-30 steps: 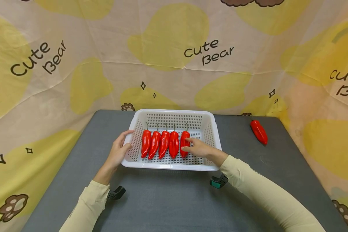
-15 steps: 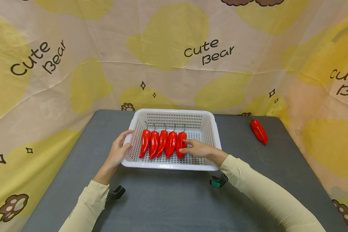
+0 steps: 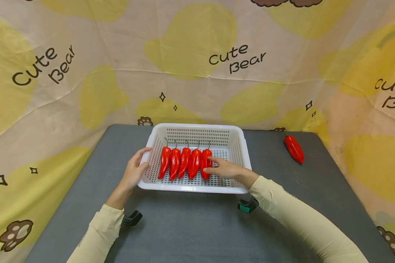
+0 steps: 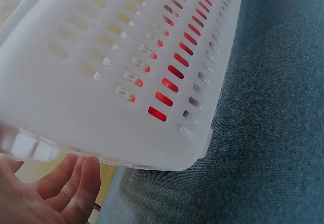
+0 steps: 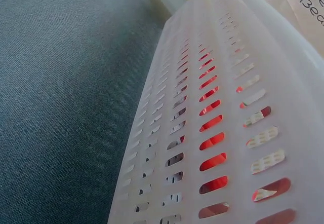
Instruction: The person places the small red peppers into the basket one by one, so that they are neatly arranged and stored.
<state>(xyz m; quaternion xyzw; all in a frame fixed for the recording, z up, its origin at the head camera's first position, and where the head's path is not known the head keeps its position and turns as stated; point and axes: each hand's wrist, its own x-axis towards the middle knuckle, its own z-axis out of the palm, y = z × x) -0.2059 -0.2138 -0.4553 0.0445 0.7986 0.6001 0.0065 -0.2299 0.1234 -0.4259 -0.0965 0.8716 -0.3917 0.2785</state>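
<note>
A white perforated basket (image 3: 191, 189) stands on the grey table, with several red peppers (image 3: 184, 162) side by side in it, stems toward the back. My left hand (image 3: 131, 173) holds the basket by its left end; in the left wrist view its curled fingers (image 4: 83, 186) meet the rim. Inside the basket, my right hand (image 3: 225, 168) touches the rightmost red pepper (image 3: 204, 162) from the right, thumb and forefinger apart along its length. The right wrist view shows only the basket's outer wall (image 5: 202, 117) and red through its slots; the right hand is hidden there.
Another red pepper (image 3: 294, 149) lies on the table (image 3: 191, 226) at the back right, outside the basket. A printed cloth (image 3: 191, 47) hangs behind and beside the table. Black wrist devices (image 3: 248, 205) hang below both forearms.
The right hand has moved slightly left with the rightmost pepper, closing the gap to its neighbour. The other peppers shifted a little left too. The left hand and basket have stayed put.
</note>
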